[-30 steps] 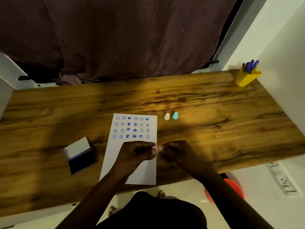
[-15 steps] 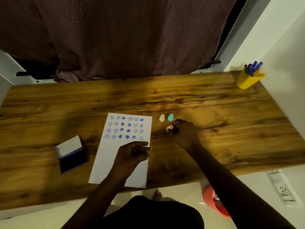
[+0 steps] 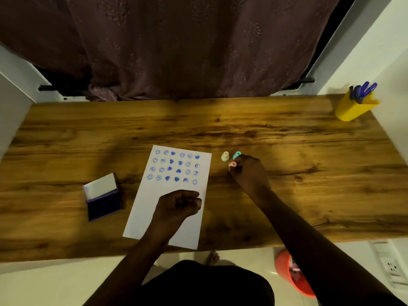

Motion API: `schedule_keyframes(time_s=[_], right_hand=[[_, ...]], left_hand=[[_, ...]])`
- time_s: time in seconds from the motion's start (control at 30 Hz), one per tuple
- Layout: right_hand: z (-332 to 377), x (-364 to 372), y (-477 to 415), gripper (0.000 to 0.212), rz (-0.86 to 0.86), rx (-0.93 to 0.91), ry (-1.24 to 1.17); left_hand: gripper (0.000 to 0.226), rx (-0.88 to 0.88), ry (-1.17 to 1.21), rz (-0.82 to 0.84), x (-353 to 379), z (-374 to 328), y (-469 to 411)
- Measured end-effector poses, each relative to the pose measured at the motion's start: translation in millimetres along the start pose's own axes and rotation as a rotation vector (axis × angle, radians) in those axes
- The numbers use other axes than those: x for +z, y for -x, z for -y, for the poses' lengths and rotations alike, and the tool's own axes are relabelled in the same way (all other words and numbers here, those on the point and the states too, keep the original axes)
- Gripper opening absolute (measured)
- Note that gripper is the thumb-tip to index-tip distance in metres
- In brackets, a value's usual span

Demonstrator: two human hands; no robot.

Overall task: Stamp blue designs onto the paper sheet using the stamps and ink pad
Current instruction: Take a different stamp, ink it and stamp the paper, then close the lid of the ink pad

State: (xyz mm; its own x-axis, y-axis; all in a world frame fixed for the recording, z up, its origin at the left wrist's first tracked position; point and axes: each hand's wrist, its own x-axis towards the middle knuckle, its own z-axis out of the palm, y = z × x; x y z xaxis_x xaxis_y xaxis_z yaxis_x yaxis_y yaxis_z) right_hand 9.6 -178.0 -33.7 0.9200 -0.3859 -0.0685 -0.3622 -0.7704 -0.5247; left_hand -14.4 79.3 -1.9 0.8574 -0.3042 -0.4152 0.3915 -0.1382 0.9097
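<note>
A white paper sheet (image 3: 174, 191) lies on the wooden table (image 3: 287, 195), its upper part covered with rows of blue smiley and heart prints. My left hand (image 3: 176, 206) rests as a loose fist on the sheet's lower half, holding nothing that I can see. My right hand (image 3: 247, 173) reaches to the right of the sheet and pinches a pink stamp (image 3: 232, 164) just above the tabletop. A cream stamp (image 3: 225, 156) and a teal stamp (image 3: 237, 154) stand right beside it. The open ink pad (image 3: 102, 202), dark blue with a white lid, sits left of the sheet.
A yellow pen holder (image 3: 353, 107) with blue pens stands at the table's far right corner. A dark curtain hangs behind the table. An orange bin (image 3: 291, 274) sits on the floor below the right edge, near a wall socket (image 3: 390, 268).
Both hands met over the sheet's right edge; then my right hand carried the pink stamp away to the two standing stamps. My left hand stayed on the sheet.
</note>
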Motion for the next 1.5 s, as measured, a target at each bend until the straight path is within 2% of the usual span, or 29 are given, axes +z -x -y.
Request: schedule_keyframes(time_s=[0.23,0.33,0.43,0.57,0.73,1.0,1.1,1.23,1.37,1.5], right_hand=[[-1,-3,3,0.029,0.029,0.017,-0.035],[2,-9,13,0.031,-0.04,0.004,-0.036],[7,-19,27,0.028,-0.132,0.004,-0.144],[19,-23,51,0.022,-0.171,0.009,-0.272],[46,-5,70,0.014,-0.079,-0.018,-0.323],[114,35,72,0.012,0.041,-0.082,-0.451],[141,49,70,0.011,0.077,-0.107,-0.419],[174,71,68,0.017,0.137,-0.127,-0.394],[206,96,64,0.016,0.2,-0.192,-0.33],[232,119,54,0.018,0.304,-0.215,-0.302]], left_hand=[[0.034,0.007,0.01,0.005,-1,-4,-3],[0.031,-0.005,-0.003,0.0,-5,-3,-5],[0.029,-0.007,-0.01,-0.004,-10,-2,-6],[0.023,0.0,0.005,-0.011,-22,-2,-9],[0.021,0.011,0.006,-0.043,-44,-4,-11],[0.019,0.017,-0.003,-0.101,-93,-3,-7],[0.019,0.026,0.007,-0.131,-117,2,-2],[0.023,0.079,0.035,-0.217,-156,12,6],[0.009,0.087,-0.087,-0.323,-200,25,10],[0.012,0.111,-0.146,-0.426,-238,35,10]])
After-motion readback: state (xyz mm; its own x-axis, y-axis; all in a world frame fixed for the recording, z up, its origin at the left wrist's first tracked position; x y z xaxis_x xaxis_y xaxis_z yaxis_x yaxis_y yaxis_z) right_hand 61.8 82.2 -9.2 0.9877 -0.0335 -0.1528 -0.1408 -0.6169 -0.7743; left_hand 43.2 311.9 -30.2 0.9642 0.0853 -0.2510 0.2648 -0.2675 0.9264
